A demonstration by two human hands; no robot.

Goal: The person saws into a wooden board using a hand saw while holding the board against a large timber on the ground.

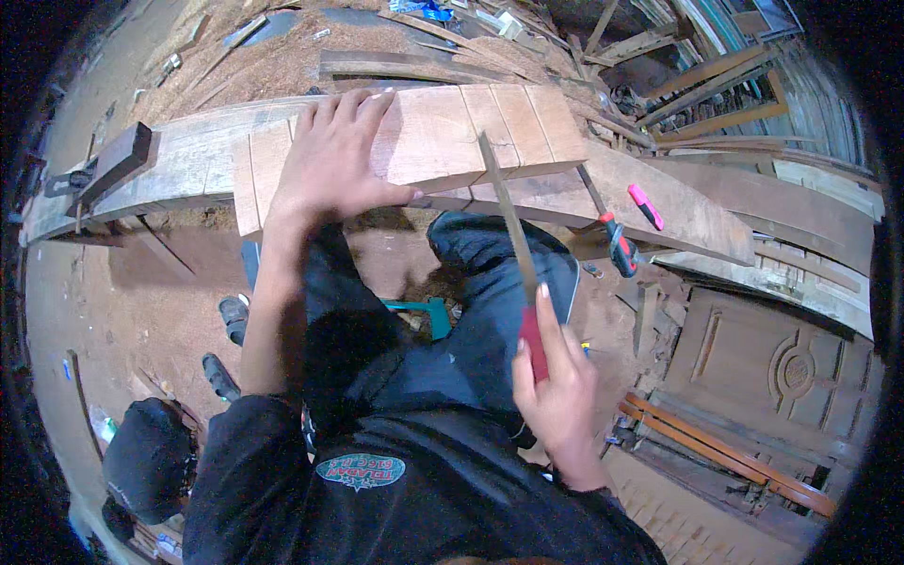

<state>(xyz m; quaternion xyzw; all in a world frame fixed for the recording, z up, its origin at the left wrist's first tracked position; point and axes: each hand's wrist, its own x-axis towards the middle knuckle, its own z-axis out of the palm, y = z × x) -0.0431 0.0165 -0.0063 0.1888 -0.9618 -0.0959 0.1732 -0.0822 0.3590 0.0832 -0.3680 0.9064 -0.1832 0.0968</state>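
Left grip spread across a wooden block on the desk, right grip clenched round a saw, blade over the block's near edge; sawing seems in hand, the next stroke needing steady alignment

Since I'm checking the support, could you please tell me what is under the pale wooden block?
Under the pale block, what looks like one long wooden plank shows past both ends; its surface directly below is covered.
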